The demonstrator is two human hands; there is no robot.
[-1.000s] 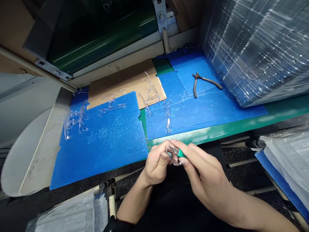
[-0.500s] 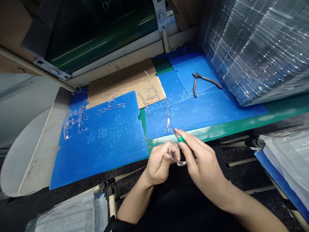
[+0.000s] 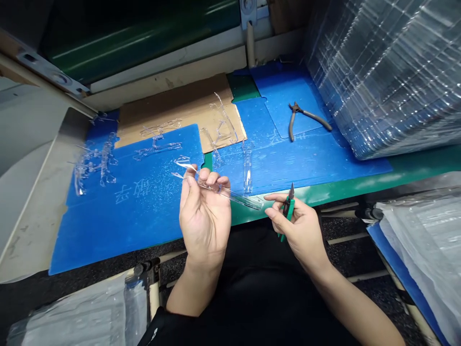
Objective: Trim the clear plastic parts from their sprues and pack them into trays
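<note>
While the person's left hand [image 3: 205, 221] holds a long clear moulded plastic piece [image 3: 237, 197] in a closed grip above a blue corrugated plastic sheet [image 3: 118, 230], the right hand [image 3: 298, 226] has its grip clenched on a small green craft knife [image 3: 288, 211], near the piece but not touching, over the green bench [image 3: 324, 194].
</note>
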